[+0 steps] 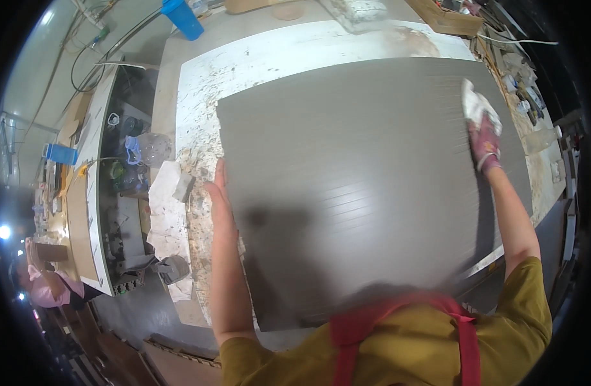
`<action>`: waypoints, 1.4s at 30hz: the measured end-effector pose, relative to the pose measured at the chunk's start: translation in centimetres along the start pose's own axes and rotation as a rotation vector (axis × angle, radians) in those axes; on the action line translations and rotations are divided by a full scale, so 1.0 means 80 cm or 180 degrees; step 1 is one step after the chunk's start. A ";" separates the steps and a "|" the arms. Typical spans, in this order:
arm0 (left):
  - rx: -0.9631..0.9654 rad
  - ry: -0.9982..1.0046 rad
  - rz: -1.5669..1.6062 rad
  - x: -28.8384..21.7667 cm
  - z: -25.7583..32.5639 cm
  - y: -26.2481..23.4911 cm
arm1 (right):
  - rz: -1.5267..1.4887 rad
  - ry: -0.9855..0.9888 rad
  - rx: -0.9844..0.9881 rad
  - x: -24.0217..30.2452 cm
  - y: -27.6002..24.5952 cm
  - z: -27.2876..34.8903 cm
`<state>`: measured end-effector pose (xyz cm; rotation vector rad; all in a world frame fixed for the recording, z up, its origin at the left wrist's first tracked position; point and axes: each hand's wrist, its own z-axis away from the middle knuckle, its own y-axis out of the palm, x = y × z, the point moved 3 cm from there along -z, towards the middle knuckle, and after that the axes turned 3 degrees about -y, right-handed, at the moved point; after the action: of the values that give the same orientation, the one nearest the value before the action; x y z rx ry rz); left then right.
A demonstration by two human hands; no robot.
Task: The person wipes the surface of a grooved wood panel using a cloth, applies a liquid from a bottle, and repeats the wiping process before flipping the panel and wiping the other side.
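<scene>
big grey panel [366, 186] lies flat on a white, paint-flecked worktable [257, 58], taking up most of the middle of the view. the left hand [219, 196] is laid open and flat along the panel's left edge, fingers straight and together, not gripping anything, just pressed against the side. the right hand [485, 143] is way over on the far right part of the panel, in a pinkish glove, closed around a crumpled white rag [478, 103] that sits on the grey surface. so the panel spans the whole gap between the two hands, which are well apart. person wears a mustard shirt with red apron straps [466, 334]. off the table's far left corner there's a blue cup [183, 18], and a clear plastic bottle [155, 148] sits in the cluttered gap to the left. another person in pink [47, 283] is at the left edge.
</scene>
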<state>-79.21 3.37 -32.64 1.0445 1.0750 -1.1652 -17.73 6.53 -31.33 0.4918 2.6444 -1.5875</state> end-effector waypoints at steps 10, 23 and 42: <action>0.0252 -0.0187 0.1692 0.009 -0.021 -0.037 | -0.2695 -0.3686 0.1533 0.563 -0.231 0.133; 0.0134 0.0099 0.0275 -0.040 -0.203 0.001 | -0.0639 0.0318 0.0933 0.028 0.036 -0.081; -0.0096 -0.0111 0.0223 -0.009 -0.195 -0.043 | -0.1903 -0.2500 0.0870 0.451 -0.032 -0.075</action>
<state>-84.08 18.43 -34.91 1.0270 1.0180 -1.1043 -51.88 19.87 -32.61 -0.8420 2.0376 -1.7585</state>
